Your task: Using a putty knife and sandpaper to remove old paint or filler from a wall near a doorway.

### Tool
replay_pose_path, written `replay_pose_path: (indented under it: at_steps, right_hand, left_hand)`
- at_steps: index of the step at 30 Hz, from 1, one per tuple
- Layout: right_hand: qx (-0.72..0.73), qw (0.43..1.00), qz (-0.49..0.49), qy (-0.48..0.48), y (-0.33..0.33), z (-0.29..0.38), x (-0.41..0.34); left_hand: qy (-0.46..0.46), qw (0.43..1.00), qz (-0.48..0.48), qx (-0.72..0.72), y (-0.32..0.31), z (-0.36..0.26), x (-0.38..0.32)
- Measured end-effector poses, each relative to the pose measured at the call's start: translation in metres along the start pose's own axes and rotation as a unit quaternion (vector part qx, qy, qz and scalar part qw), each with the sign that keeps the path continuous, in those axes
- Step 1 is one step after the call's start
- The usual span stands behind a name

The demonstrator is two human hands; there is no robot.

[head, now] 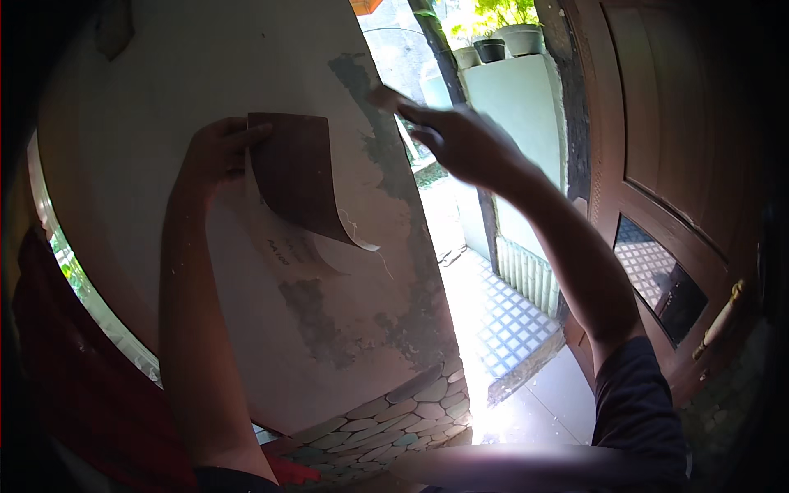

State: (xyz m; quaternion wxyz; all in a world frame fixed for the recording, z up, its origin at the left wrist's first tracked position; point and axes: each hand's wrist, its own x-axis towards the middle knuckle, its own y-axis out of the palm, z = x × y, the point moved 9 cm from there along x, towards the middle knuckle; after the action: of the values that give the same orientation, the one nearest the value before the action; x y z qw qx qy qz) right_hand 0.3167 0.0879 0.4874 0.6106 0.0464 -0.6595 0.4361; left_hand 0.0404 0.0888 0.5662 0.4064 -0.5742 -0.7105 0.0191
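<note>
My left hand (219,148) pinches brown abrasive sheets (293,163), apparently sandpaper, by their upper left corner. The front sheet curls at its lower right, where loose threads hang. A paler sheet (290,249) bearing writing hangs beneath it. At the wall's right edge, my right hand (459,138) grips a small flat object (389,100), too blurred to identify. Before me stands the painted wall (296,68), with rough grey patches (394,154) of bare plaster down its right side and lower part.
Flat stones (394,419) line the wall's base. To the right, a doorway opens onto a tiled step (511,326). Potted plants (490,49) stand on a low wall (518,117). A wooden door (672,123) with a handle (718,320) is at far right, and red cloth (80,357) at left.
</note>
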Motion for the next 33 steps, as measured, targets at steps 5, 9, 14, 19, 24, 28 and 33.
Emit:
replay_pose_path:
  at_steps: [5,9,14,19,24,28,33]
  right_hand:
    - [-0.009,0.997,0.068,0.039,0.031,0.003,-0.05]
    - [-0.022,0.997,0.071,0.033,0.034,0.004,-0.044]
    - [-0.018,0.998,0.061,0.014,0.043,-0.004,-0.045]
    - [-0.003,1.0,0.017,-0.003,0.039,-0.012,-0.056]
    - [-0.034,0.999,0.04,-0.003,0.038,-0.004,-0.049]
    - [-0.023,0.998,0.062,-0.004,0.042,-0.007,-0.045]
    - [-0.013,0.998,0.065,-0.021,0.04,-0.012,-0.041]
  left_hand:
    - [0.002,1.0,-0.016,0.022,-0.001,0.004,-0.003]
    - [0.009,0.999,-0.039,0.018,0.002,-0.002,-0.006]
    - [-0.006,0.999,-0.034,0.032,-0.002,0.002,-0.001]
    - [-0.008,0.999,-0.033,0.025,0.001,-0.002,-0.002]
    - [-0.024,0.999,-0.038,0.03,-0.003,0.005,0.0]
    - [-0.035,0.998,-0.038,0.042,-0.002,0.005,-0.002]
    - [-0.028,0.997,-0.046,0.052,-0.008,0.003,-0.003]
